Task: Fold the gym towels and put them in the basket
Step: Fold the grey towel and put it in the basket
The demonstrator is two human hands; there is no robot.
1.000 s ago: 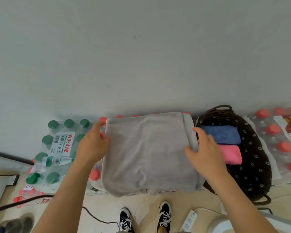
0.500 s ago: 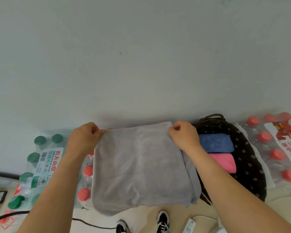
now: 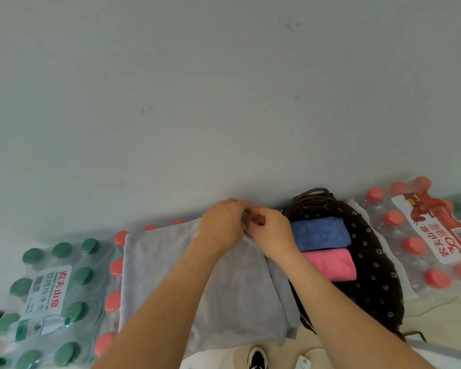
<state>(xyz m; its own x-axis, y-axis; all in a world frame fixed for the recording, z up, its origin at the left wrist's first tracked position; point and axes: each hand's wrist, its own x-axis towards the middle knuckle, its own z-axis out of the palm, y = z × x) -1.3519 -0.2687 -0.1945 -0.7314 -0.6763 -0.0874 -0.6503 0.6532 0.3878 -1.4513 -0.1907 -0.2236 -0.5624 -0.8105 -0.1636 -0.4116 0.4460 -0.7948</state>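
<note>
A grey towel [image 3: 165, 265] lies folded on a pack of red-capped water bottles [image 3: 115, 267]. My left hand [image 3: 222, 226] and my right hand [image 3: 270, 231] meet at the towel's far right corner, and both pinch the cloth there. To the right stands a dark flower-patterned basket [image 3: 367, 251] with a cord handle. Inside it lie a folded blue towel [image 3: 318, 233] and a folded pink towel [image 3: 329, 263].
A pack of green-capped bottles [image 3: 45, 288] sits at the left, another red-capped pack [image 3: 421, 235] at the right. A plain grey wall [image 3: 224, 89] rises right behind them. My shoe [image 3: 257, 358] shows on the floor below the towel.
My left hand has carried the towel's far left corner across to the right, where it meets my right hand. The grey towel is now narrower, folded over to the right.
</note>
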